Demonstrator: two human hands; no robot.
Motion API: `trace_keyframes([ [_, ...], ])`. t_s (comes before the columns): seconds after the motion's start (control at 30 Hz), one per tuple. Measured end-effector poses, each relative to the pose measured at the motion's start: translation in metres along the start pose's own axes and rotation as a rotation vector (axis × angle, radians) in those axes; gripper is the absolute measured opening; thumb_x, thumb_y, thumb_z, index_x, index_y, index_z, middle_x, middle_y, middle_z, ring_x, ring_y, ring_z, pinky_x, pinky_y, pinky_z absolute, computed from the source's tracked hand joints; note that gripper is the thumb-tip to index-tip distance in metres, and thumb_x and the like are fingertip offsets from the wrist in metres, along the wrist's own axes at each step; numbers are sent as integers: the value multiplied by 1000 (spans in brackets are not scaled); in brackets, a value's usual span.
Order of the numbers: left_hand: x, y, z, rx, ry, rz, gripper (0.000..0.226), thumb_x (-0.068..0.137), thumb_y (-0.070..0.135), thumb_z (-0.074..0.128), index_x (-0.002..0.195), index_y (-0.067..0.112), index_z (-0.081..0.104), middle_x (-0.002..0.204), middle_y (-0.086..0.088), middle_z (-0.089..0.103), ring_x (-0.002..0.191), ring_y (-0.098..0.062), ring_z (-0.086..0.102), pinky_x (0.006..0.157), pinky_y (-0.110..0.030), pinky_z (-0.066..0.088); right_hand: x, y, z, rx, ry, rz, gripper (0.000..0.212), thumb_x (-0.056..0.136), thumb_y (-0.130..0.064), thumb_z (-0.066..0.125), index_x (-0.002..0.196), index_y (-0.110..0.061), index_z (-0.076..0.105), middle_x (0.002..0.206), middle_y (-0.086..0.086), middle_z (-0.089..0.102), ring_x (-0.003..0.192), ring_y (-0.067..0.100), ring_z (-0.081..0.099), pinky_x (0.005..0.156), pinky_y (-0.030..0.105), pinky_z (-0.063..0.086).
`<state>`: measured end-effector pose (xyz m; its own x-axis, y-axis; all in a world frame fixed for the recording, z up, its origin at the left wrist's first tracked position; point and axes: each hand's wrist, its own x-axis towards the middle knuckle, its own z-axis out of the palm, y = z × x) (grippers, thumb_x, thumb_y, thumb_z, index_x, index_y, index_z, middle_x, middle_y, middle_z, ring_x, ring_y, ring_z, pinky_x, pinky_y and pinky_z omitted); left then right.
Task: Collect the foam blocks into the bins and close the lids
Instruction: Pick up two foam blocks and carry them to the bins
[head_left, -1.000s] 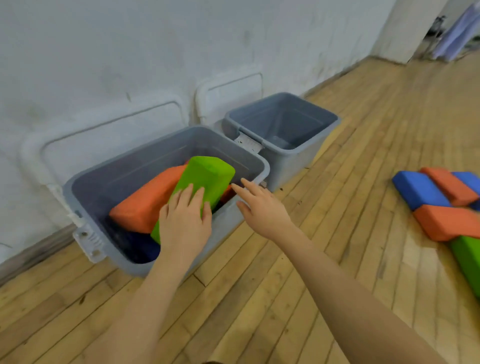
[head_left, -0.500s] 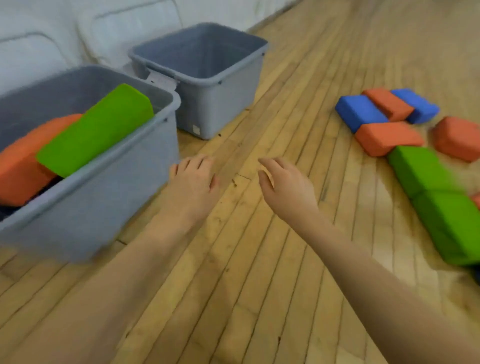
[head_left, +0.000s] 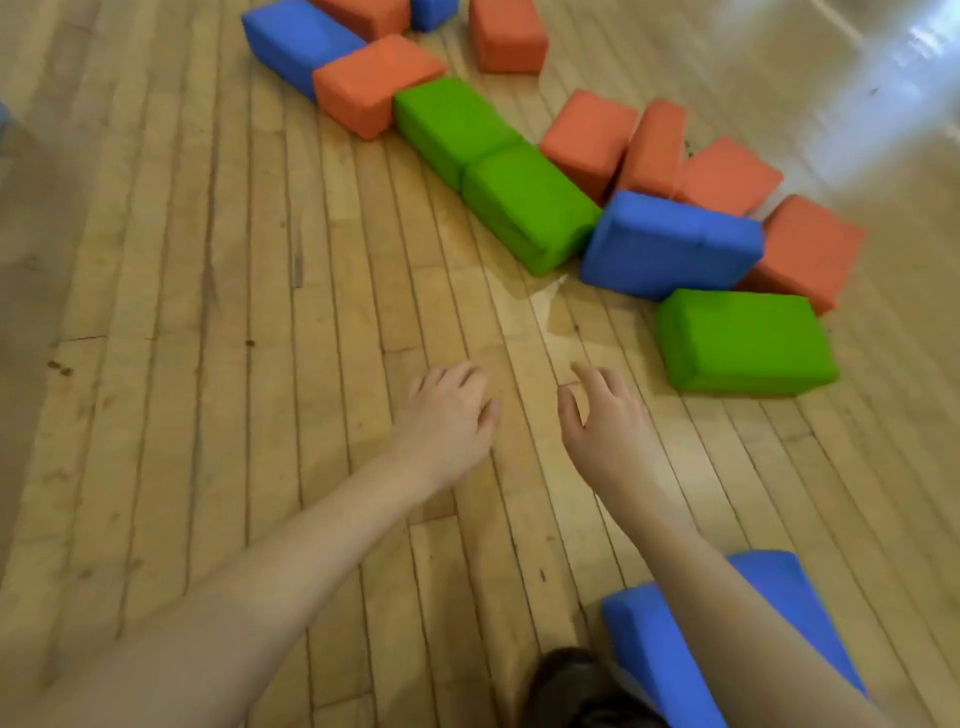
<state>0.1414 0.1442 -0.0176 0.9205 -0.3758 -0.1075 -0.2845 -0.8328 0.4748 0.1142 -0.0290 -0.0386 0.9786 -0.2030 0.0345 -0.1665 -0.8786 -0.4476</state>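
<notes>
Seen from the head camera, a person is looking down at a wooden plank floor (head_left: 208, 312), with both bare forearms reaching forward into the scene. The left hand (head_left: 447, 415) is hovering palm down over the boards, its fingers loosely curled and holding nothing. The right hand (head_left: 602, 421) is hovering just beside it, a small gap of floor showing between the two, its fingers relaxed and slightly spread, also holding nothing. Neither hand is touching any foam block. Ahead and to the right, foam blocks are lying scattered in a loose curving row on the floor. The nearest green block (head_left: 743, 340) is sitting just beyond and to the right of the right hand, apart from it. Behind that one, a large blue block (head_left: 670, 241) is lying against a pair of green blocks (head_left: 493, 166) set end to end and touching. Several orange blocks (head_left: 727, 176) are crowding behind the blue one, some leaning on each other. Farther off, near the top edge, another orange block (head_left: 374, 83) is touching a second blue block (head_left: 296, 41), with a lone orange block (head_left: 509, 36) just to their right. At the bottom right, a near blue block (head_left: 654, 649) is lying partly under the right forearm. A dark rounded shape (head_left: 566, 686) is showing at the bottom edge; what it is cannot be told.
</notes>
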Motion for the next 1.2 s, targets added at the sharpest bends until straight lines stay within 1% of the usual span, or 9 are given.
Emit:
trace_keyframes([
  [0.13, -6, 63, 76, -9, -153, 71, 45, 100, 34, 32, 143, 20, 33, 148, 1, 32, 135, -20, 25, 112, -35, 17, -53, 86, -1, -94, -22, 229, 41, 95, -30, 46, 134, -16, 47, 138, 6, 46, 121, 30, 44, 100, 44, 31],
  [0.3, -26, 110, 153, 35, -351, 185, 48, 99, 38, 32, 145, 22, 30, 151, 2, 28, 136, -19, 21, 111, -34, 12, -115, 153, -2, -189, -124, 592, 59, 95, -43, 39, 148, -29, 17, 158, 11, 2, 143, 35, 2, 113, 54, 3],
  [0.47, -47, 135, 190, 96, -498, 317, 51, 98, 42, 32, 146, 23, 27, 151, 5, 27, 136, -19, 19, 108, -34, 13, -162, 174, 4, -152, -188, 861, 80, 91, -64, 27, 150, -21, -5, 158, 1, -14, 143, 32, -12, 106, 68, 4],
  [0.63, -58, 137, 213, 96, -613, 317, 56, 98, 41, 34, 149, 28, 14, 143, 6, 39, 130, -18, 29, 102, -33, 16, -165, 180, 10, -101, -164, 862, 77, 95, -57, 27, 151, -15, -4, 158, -3, -17, 144, 30, -14, 106, 71, 1],
  [0.8, -63, 130, 224, -50, -533, 261, 55, 98, 40, 39, 148, 32, 18, 140, 10, 45, 125, -15, 38, 99, -32, 18, -186, 187, 4, -95, -123, 947, 65, 90, -68, 25, 145, -49, -4, 155, -7, -24, 141, 35, -18, 101, 73, 9],
  [0.87, -64, 125, 229, -35, -508, 279, 54, 97, 44, 38, 147, 34, 20, 137, 8, 48, 122, -16, 43, 100, -36, 23, -189, 183, 6, 1, -98, 1006, 64, 89, -67, 29, 142, -54, -4, 155, -8, -22, 140, 35, -20, 101, 72, 15],
  [1.0, -63, 124, 232, -231, -473, 173, 50, 97, 36, 42, 145, 33, 27, 139, 10, 47, 123, -16, 43, 101, -34, 22, -183, 174, 13, -11, 13, 943, 64, 91, -61, 36, 147, -43, 11, 157, -5, -10, 142, 30, -8, 104, 62, 25],
  [1.1, -42, 117, 214, -311, -311, 104, 52, 94, 36, 48, 143, 29, 33, 139, 11, 45, 123, -17, 40, 98, -27, 17, -159, 163, 14, 14, 143, 781, 61, 92, -54, 44, 146, -35, 24, 157, 2, 4, 141, 27, 3, 106, 54, 24],
  [1.2, -11, 107, 181, -324, -182, 136, 58, 84, 49, 47, 139, 31, 42, 137, 12, 46, 120, -17, 41, 104, -34, 23, -123, 150, 17, 96, 260, 618, 59, 90, -50, 49, 144, -31, 34, 155, 7, 18, 138, 32, 14, 107, 52, 26],
])
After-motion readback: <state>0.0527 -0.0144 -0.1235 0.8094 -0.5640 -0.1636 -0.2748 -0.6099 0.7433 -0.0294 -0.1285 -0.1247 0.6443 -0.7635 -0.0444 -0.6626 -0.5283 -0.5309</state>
